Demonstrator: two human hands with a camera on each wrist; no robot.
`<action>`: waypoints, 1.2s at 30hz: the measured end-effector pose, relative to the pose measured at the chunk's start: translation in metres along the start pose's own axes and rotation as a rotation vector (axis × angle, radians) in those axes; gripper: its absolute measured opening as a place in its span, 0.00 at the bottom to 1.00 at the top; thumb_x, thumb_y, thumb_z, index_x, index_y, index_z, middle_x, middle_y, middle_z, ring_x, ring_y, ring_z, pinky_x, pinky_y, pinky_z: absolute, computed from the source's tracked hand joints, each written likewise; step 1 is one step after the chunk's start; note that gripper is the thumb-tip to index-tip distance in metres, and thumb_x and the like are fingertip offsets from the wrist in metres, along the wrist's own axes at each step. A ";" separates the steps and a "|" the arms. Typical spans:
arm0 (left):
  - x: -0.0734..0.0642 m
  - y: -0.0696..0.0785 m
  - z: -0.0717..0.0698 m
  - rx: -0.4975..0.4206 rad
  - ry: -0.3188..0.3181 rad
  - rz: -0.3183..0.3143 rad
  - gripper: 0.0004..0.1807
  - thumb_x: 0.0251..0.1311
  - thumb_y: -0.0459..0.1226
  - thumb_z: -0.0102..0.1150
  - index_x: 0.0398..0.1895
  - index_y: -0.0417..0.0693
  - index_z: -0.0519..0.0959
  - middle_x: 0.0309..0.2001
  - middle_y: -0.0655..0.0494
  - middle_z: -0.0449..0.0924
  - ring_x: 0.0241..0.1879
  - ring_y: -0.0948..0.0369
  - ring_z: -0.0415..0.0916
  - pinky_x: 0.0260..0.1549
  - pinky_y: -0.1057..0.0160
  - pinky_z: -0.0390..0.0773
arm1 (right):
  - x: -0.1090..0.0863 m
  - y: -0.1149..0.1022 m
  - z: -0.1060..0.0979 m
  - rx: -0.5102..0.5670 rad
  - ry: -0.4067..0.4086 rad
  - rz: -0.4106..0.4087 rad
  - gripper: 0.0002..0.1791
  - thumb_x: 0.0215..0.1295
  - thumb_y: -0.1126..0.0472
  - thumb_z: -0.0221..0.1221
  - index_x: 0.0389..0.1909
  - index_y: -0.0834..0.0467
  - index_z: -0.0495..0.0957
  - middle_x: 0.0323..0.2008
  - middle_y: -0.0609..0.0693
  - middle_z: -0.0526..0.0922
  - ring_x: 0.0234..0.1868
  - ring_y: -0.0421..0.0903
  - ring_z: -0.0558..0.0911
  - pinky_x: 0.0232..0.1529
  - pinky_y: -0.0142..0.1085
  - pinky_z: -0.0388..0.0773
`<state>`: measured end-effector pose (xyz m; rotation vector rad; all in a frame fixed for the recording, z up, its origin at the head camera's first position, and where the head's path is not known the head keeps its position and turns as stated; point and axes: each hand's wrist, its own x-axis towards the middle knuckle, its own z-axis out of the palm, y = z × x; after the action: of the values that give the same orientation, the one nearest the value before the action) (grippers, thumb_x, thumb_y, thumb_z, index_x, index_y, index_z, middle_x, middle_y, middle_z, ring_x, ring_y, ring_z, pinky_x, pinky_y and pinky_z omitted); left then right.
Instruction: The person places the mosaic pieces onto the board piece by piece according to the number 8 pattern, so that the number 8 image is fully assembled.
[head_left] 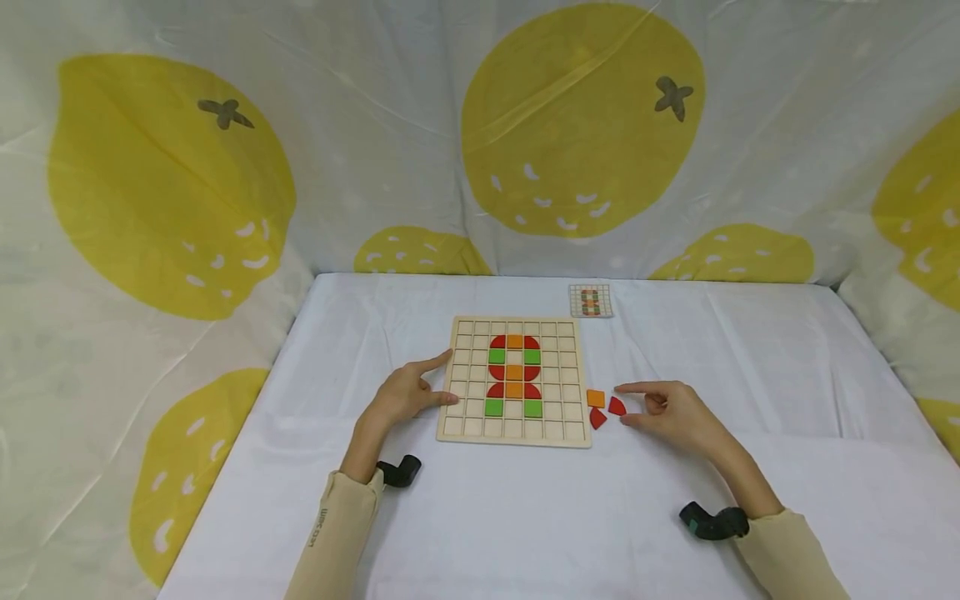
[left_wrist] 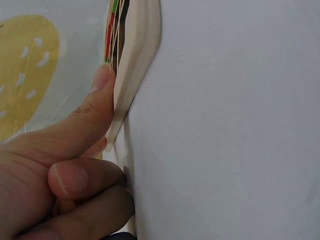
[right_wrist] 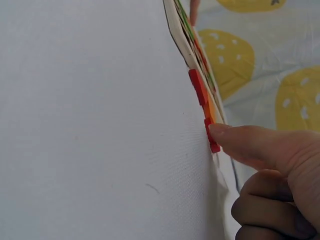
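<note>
A wooden grid board (head_left: 465, 427) lies on the white cloth, with red rounded pieces (head_left: 497, 372), orange squares (head_left: 514, 372) and green squares (head_left: 497, 357) set in its cells. My left hand (head_left: 405, 392) is at its left edge: the index finger touches the side and the thumb rests on the rim. Right of the board lie an orange square (head_left: 596, 398) and two red quarter-round pieces (head_left: 597, 418). My right hand (head_left: 671, 412) has thumb and index spread about the rightmost red quarter-round piece (head_left: 617, 406); its other fingers are curled.
A small card (head_left: 591, 301) printed with a grid and a coloured pattern lies behind the board's right corner. White cloth (head_left: 540, 517) covers the surface. A lemon-print sheet (head_left: 375, 125) hangs at the back and sides.
</note>
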<state>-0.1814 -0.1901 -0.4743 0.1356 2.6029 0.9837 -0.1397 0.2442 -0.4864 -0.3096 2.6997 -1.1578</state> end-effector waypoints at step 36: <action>0.000 0.002 0.000 0.002 0.003 -0.001 0.49 0.56 0.49 0.76 0.81 0.63 0.62 0.14 0.60 0.62 0.18 0.64 0.56 0.22 0.65 0.59 | -0.001 0.006 -0.005 0.018 -0.066 -0.054 0.11 0.58 0.60 0.75 0.42 0.50 0.90 0.18 0.41 0.58 0.22 0.35 0.59 0.24 0.31 0.57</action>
<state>-0.1811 -0.1885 -0.4727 0.1336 2.6060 0.9821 -0.1409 0.2518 -0.4872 -0.4135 2.6382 -1.1639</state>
